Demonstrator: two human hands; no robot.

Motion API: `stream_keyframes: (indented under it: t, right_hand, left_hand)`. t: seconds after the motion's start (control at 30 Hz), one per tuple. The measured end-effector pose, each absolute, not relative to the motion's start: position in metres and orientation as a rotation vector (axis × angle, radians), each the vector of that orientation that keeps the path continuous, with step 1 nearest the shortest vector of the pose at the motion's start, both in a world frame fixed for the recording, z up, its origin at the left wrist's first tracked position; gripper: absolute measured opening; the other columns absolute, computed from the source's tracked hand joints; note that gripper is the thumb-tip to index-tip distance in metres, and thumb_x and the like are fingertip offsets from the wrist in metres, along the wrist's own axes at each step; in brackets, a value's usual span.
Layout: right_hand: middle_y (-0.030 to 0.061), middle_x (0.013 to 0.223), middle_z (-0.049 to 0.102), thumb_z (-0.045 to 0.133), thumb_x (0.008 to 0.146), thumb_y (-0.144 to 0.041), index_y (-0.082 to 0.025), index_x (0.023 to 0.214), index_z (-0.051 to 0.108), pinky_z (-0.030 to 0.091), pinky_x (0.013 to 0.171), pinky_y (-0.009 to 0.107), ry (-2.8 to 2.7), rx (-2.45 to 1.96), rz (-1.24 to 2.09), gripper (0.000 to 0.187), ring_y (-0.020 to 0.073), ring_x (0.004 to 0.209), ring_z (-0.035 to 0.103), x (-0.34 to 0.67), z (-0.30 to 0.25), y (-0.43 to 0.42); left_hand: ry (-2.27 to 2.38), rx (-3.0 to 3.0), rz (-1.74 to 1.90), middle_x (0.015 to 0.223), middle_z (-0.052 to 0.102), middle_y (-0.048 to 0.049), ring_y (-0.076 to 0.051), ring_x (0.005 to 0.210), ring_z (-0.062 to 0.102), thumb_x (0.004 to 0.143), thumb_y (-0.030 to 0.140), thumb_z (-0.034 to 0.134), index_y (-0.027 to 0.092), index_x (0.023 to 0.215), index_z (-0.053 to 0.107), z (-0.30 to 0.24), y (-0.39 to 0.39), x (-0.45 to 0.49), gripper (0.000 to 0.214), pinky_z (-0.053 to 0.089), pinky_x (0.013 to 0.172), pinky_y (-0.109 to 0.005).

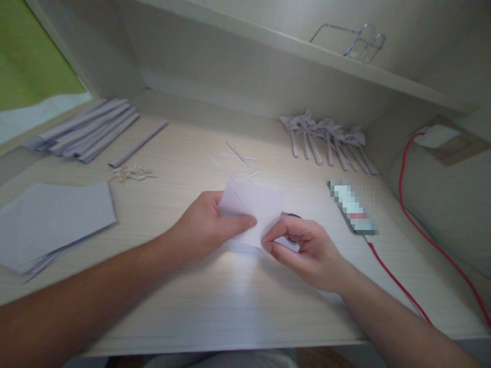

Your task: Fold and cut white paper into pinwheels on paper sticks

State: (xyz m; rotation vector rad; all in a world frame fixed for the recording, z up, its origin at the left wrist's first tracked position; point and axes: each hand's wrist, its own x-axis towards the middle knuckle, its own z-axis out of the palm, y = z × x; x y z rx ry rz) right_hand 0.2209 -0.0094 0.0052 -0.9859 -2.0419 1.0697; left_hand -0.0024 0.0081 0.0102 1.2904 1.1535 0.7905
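A small white sheet of paper (256, 205) lies at the middle of the pale wooden desk (230, 296), folded into a rough diamond. My left hand (209, 225) pinches its left edge, thumb on top. My right hand (307, 248) is closed on the lower right corner, fingertips pressed together on the paper. A small dark round object (292, 215) peeks out just behind my right fingers, mostly hidden.
A stack of white sheets (53, 220) lies at the left. Rolled paper sticks (90, 133) are piled at the back left, paper pinwheels (330, 139) at the back right. A phone (352, 208) with a red cable (402, 179) lies right. Glasses (362, 43) rest on the shelf. Small scraps (132, 174) are scattered.
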Motion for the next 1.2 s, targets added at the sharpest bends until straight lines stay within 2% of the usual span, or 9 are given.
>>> stream_keyframes:
  t: [0.57, 1.2]
  right_hand:
    - [0.0039, 0.079, 0.073, 0.065, 0.086, -0.013, -0.016, 0.087, 0.072, 0.050, 0.066, 0.027, -1.889, -1.031, 1.163, 0.008, 0.0153, 0.073, 0.065, 0.2177, 0.0019, -0.0093]
    - [0.0041, 0.083, 0.076, 0.071, 0.083, -0.012, -0.017, 0.089, 0.076, 0.053, 0.072, 0.029, -1.950, -1.027, 1.123, 0.010, 0.0160, 0.076, 0.068, 0.2228, 0.0045, -0.0087]
  left_hand:
    - [1.163, 1.292, 0.788, 0.086, 0.078, -0.0063, -0.023, 0.075, 0.071, 0.074, 0.033, 0.077, 0.012, 0.091, 0.075, 0.0109, 0.0077, -0.0013, 0.026, 0.052, 0.064, -0.028]
    - [1.174, 1.276, 0.787, 0.085, 0.078, -0.0061, -0.021, 0.072, 0.070, 0.073, 0.033, 0.079, 0.013, 0.089, 0.075, 0.0125, 0.0076, -0.0014, 0.026, 0.050, 0.061, -0.026]
